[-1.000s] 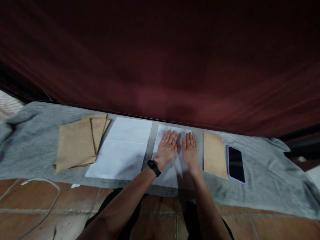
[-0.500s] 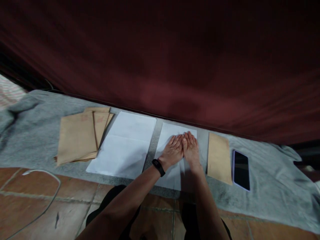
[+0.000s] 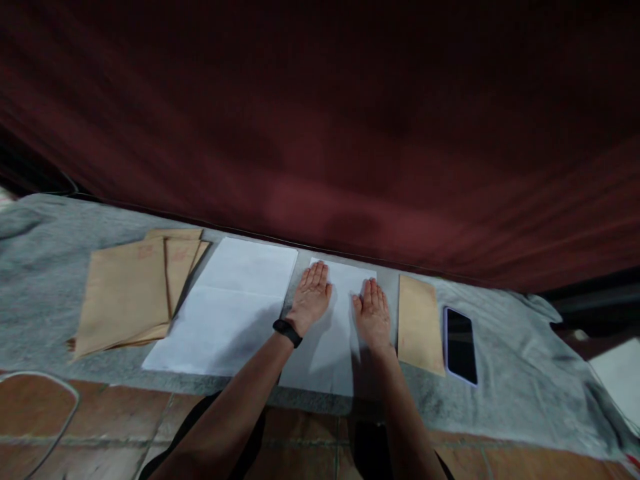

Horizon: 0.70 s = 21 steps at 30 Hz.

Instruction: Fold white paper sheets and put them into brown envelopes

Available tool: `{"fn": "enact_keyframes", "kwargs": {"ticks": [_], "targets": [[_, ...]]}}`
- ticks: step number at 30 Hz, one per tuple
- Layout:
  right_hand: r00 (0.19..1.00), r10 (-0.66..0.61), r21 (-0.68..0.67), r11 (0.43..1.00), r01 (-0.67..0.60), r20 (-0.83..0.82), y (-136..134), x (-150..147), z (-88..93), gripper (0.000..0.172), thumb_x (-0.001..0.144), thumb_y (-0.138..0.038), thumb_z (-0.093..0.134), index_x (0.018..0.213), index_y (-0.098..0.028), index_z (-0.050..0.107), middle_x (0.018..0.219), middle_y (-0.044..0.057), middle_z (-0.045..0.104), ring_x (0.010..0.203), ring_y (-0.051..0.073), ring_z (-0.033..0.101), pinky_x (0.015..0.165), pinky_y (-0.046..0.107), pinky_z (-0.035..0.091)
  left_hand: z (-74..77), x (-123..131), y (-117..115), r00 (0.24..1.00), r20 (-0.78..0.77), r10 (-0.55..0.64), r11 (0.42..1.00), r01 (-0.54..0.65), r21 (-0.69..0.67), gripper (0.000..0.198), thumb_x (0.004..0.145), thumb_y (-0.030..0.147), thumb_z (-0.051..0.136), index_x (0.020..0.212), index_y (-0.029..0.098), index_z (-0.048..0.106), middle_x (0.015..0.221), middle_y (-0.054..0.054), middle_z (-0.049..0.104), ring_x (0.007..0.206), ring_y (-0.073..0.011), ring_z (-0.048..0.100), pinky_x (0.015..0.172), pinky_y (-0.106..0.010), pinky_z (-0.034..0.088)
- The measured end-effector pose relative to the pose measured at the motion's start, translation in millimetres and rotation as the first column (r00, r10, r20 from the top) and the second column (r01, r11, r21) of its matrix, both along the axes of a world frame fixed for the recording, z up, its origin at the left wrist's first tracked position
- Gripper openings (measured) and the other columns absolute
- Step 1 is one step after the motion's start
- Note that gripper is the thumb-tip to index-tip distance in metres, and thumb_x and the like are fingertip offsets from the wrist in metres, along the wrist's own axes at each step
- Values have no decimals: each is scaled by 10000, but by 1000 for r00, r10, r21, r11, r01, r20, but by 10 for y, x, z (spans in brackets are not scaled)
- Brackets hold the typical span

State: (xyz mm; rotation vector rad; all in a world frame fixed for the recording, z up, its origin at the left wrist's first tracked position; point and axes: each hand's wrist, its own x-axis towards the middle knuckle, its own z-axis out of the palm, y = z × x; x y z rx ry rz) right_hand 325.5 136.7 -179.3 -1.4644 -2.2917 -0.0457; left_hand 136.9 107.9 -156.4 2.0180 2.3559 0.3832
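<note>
White and partly shadowed, a paper sheet [image 3: 343,327] lies flat beneath the fingers, which are straight, side by side and gripping nothing. The left hand [image 3: 310,300] is palm down over the sheet's left edge; the right hand [image 3: 373,317], also palm down, is over its right edge. Smoothing the sheet seems the step in hand; moving on would call for lifting both palms without dragging it. Just right of the right fingers is a brown paper envelope [image 3: 420,325], then a smartphone [image 3: 461,347]. Left of the left fingers lie creased white papers [image 3: 230,307], and farther left a pile of brown envelopes [image 3: 127,293], all on grey cloth [image 3: 525,373] over the surface. Ahead of the fingertips rises dark red fabric [image 3: 320,187]. Hands and shadow obscure the sheet's side edges, the envelopes' red print is unreadable, and a pale object [image 3: 620,377] far right is cut off.
</note>
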Motion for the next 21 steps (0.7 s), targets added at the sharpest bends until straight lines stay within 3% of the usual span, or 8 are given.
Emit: {"fn": "enact_keyframes", "kwargs": {"ticks": [4, 8, 11, 21], "targets": [[999, -39, -13, 999, 39, -35, -98, -89, 84, 587, 1058, -385, 255, 1513, -31, 364, 1540, 224, 416, 1442, 304, 370, 1160, 503, 329, 78, 119, -65, 996, -4, 84, 996, -84, 19, 576, 998, 257, 285, 1499, -19, 353, 1583, -210, 337, 1502, -263, 266, 1248, -435, 186], [996, 75, -70, 994, -78, -43, -279, -184, 134, 552, 1059, -330, 242, 1528, -59, 347, 1566, 188, 389, 1474, 262, 322, 1185, 489, 299, 70, 347, -243, 994, -10, -113, 989, 113, 98, 554, 995, 225, 284, 1516, 51, 352, 1602, -159, 325, 1519, -248, 213, 1251, -469, 167], [991, 133, -97, 986, -133, -12, -379, -144, 122, 536, 1054, -323, 281, 1526, -82, 362, 1577, 171, 376, 1484, 249, 302, 1193, 486, 287, 14, 429, -365, 991, 0, -130, 987, 130, 94, 546, 986, 227, 305, 1510, 90, 376, 1593, -150, 347, 1514, -260, 227, 1239, -506, 187], [996, 76, -40, 996, -75, 38, -478, 228, 65, 556, 1058, -340, 314, 1533, -53, 332, 1573, 192, 375, 1466, 269, 334, 1179, 469, 311, -63, 163, -498, 999, 5, -33, 998, 32, 50, 586, 1001, 326, 289, 1537, 94, 332, 1600, -141, 333, 1514, -233, 229, 1231, -450, 236]]}}
